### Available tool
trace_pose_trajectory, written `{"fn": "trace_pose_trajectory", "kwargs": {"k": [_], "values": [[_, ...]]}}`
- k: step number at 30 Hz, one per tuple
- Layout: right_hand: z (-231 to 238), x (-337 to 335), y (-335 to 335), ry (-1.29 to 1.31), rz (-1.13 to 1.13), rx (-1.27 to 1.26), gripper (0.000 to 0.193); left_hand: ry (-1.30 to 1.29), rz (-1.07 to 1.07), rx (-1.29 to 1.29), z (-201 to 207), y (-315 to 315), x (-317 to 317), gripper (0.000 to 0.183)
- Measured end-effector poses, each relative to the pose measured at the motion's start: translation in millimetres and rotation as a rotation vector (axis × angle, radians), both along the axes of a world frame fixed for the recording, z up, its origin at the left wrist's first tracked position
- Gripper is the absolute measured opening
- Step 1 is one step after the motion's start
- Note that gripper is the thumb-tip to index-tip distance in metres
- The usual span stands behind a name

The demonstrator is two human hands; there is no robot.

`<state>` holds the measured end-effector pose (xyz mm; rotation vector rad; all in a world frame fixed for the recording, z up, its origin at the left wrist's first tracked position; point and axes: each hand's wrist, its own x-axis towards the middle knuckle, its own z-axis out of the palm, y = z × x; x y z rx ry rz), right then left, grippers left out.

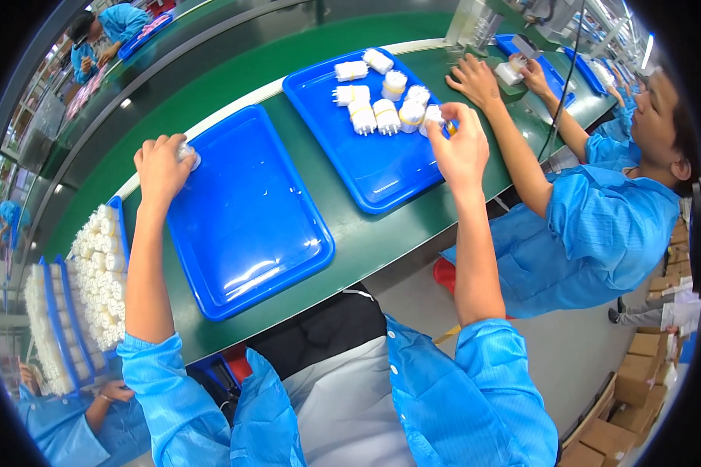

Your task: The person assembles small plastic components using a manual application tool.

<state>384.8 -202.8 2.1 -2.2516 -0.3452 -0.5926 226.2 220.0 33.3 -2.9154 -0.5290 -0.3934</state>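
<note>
My left hand (160, 167) is closed at the far left corner of a near blue tray (249, 202), its fingers around a whitish, partly clear piece (188, 155) that they mostly hide. Over the right side of a second blue tray (366, 180), my right hand (463, 152) pinches a small white plastic bundle (433, 117) between thumb and fingers. Several similar white bundles (386, 117) lie in that second tray, some with thin prongs and a yellow band around them. The near tray's floor shows only small specks and glare.
Both trays rest on a green bench (358, 241). At left, stacked blue trays (70, 319) hold many white pieces (103, 272). A co-worker in blue (600, 210) works at my right, holding a white piece (511, 71) at a bench fixture. Cardboard boxes (635, 373) stand lower right.
</note>
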Motion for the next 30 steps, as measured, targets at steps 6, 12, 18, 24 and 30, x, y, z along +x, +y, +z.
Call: {"fn": "trace_pose_trajectory", "kwargs": {"k": [6,12,18,24,30], "values": [[-3,28,-8,0.1,-0.004,-0.283,0.042,-0.163,-0.003,0.018,-1,-14,-10,0.059],[-14,-12,-22,0.332,0.309,0.701,0.042,-0.357,-0.277,-0.559,42,-116,-48,0.058],[-13,-137,37,1.033,0.773,1.371,0.027,-0.372,-0.416,-1.347,7,-208,-89,0.065],[-16,-199,67,1.414,1.014,1.431,0.029,-0.568,-0.198,-1.985,-15,-243,-108,0.05],[-17,-204,64,1.211,0.939,1.019,0.037,-0.553,-0.108,-1.992,-11,-229,-132,0.039]]}}
